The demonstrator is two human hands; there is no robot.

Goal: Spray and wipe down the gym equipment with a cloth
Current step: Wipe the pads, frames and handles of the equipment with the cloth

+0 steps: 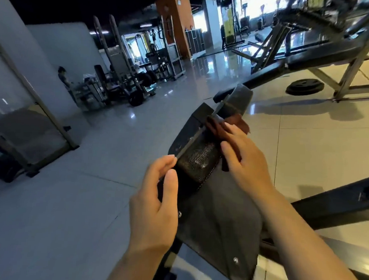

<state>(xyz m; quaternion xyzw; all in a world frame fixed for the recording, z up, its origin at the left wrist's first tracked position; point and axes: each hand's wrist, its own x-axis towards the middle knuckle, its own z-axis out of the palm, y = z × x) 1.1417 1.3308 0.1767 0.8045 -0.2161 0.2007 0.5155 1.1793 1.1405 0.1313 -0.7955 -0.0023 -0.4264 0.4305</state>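
Now, from the head camera, the right hand (245, 162) presses a reddish-brown cloth (233, 126) with straight fingers onto the worn black padded bench seat (216, 216), at its far end. Nearer on that seat's left edge, the left hand (154, 204) rests, fingers relaxed, holding nothing.

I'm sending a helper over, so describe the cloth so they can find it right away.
Start at the dark padded bench in the near foreground, where a thin metal bar runs along its upper end. Just right of that bar, the cloth lies under the fingers of the right hand. It is the only reddish-brown, crumpled thing among black pads and grey metal.
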